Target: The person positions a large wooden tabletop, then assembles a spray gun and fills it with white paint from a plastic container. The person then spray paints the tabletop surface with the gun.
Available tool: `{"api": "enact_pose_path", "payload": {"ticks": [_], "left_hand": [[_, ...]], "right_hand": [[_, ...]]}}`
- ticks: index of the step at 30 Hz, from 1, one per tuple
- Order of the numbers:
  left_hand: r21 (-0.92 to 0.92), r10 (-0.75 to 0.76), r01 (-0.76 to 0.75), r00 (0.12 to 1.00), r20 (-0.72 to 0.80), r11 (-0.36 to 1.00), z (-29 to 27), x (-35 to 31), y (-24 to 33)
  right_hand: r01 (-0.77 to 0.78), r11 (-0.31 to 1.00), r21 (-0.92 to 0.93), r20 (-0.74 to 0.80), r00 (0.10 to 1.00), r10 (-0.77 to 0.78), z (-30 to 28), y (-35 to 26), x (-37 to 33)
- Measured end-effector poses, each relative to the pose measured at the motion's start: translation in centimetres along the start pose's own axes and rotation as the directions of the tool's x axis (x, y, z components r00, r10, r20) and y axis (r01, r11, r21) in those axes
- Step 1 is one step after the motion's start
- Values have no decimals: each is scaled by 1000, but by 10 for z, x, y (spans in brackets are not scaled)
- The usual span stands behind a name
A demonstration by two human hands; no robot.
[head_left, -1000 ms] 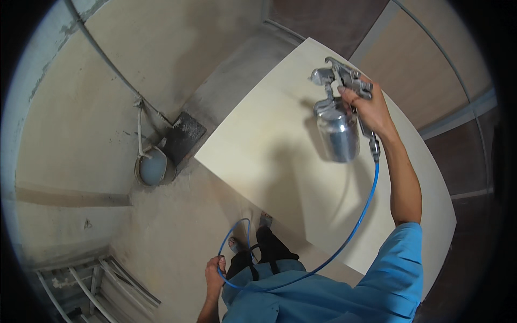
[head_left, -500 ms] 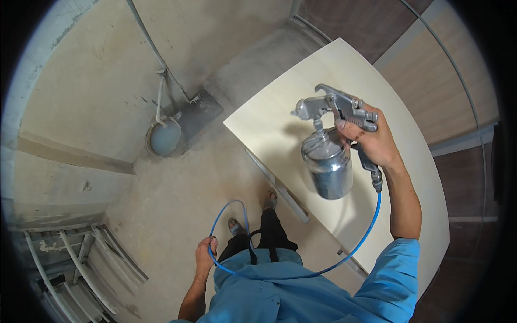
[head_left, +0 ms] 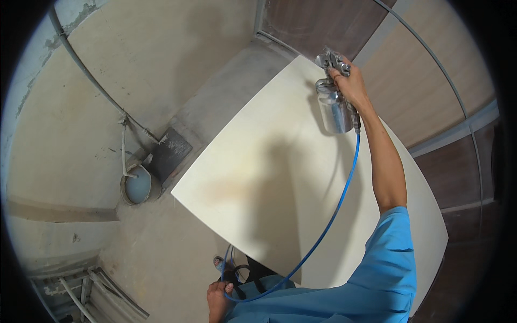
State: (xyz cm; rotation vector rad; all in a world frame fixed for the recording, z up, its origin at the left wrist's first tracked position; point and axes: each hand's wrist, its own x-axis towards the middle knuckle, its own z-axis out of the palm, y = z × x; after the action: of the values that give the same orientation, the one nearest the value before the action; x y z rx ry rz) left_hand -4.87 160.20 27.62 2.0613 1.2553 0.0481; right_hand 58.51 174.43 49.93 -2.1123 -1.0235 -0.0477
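My right hand (head_left: 351,86) is wrapped round the grip of a silver spray gun (head_left: 335,112) with a metal cup hanging below it. The gun is over the far corner of a large cream-coloured panel (head_left: 226,172), held above its surface. From the gun's handle a blue air hose (head_left: 335,212) curves down across the panel toward my body. My left hand (head_left: 218,299), low by my waist, is closed on a loop of that hose. The gun's trigger and nozzle are hard to make out at this angle.
A bucket of cloudy liquid (head_left: 138,184) with a pipe running into it stands by the left wall, beside a dark slab (head_left: 168,152). Metal rails (head_left: 81,296) are at the lower left. Brown and beige panels (head_left: 431,81) line the right side.
My right hand has carried the spray gun away from me to the panel's far corner, stretching the hose out. I have come closer to the panel, which covers more of the view.
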Motion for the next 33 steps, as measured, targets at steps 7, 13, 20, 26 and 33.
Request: {"api": "enact_pose_path", "payload": {"ticks": [7,13,20,26,33], "left_hand": [[13,57,-59,992,115,998,6,8,24],[32,13,-15,998,62,999,-10,17,16],[-52,-27,29,999,37,998,-17,2,-29],[-57,-72,72,997,-12,996,-16,-24,-64],[-82,-134,138,990,52,987,-22,-38,-80]], "right_hand": [[155,967,-203,-195,961,-195,3,43,62],[10,995,98,104,994,-20,-14,-3,20],[-119,968,221,279,959,54,-12,-84,-91],[-242,816,525,534,840,-94,-11,-135,-182],[-242,814,529,580,803,-138,-4,-157,-194]]}}
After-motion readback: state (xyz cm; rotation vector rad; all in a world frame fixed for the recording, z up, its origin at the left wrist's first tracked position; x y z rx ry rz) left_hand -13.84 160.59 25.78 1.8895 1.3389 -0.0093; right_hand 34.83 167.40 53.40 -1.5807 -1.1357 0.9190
